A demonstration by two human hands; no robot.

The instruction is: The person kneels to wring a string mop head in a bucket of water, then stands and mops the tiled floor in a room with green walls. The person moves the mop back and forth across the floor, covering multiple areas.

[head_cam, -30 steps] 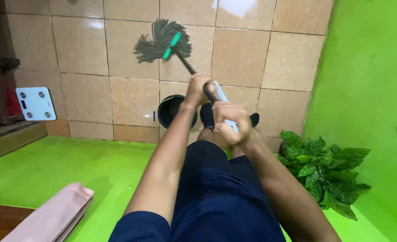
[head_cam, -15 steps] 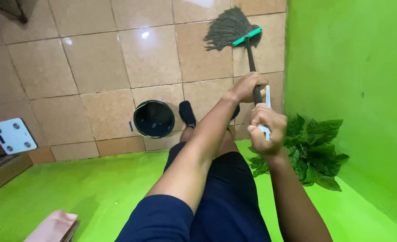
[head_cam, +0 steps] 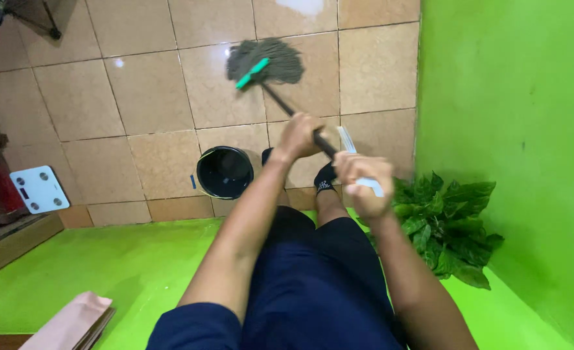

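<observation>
The mop [head_cam: 264, 63] head has swung left since 0.5 s ago: then it lay by the green wall [head_cam: 507, 129], now it rests on the tile floor [head_cam: 151, 97] well clear of the wall, above and to the right of the bucket [head_cam: 224, 172]. 1 s ago it sat in much the same left spot, so the strokes are going side to side across the same strip of tiles. The tiles shine there, though whether they are wet cannot be told.

Both hands are closed around the mop handle. The left hand [head_cam: 298, 135] grips the dark shaft lower down; the right hand [head_cam: 363, 185] grips the pale upper end, nearer the body. The shaft runs aslant from the right hand up and left to the head.

The black bucket stands just beside the person's feet, near the line of the stroke to the left. A leafy plant [head_cam: 445, 223] sits against the green wall, just beside the right hand. A white scale [head_cam: 39, 189] lies far left, and a pink folder [head_cam: 73, 321] lies on the green ledge at bottom left, both well apart from the mop.
</observation>
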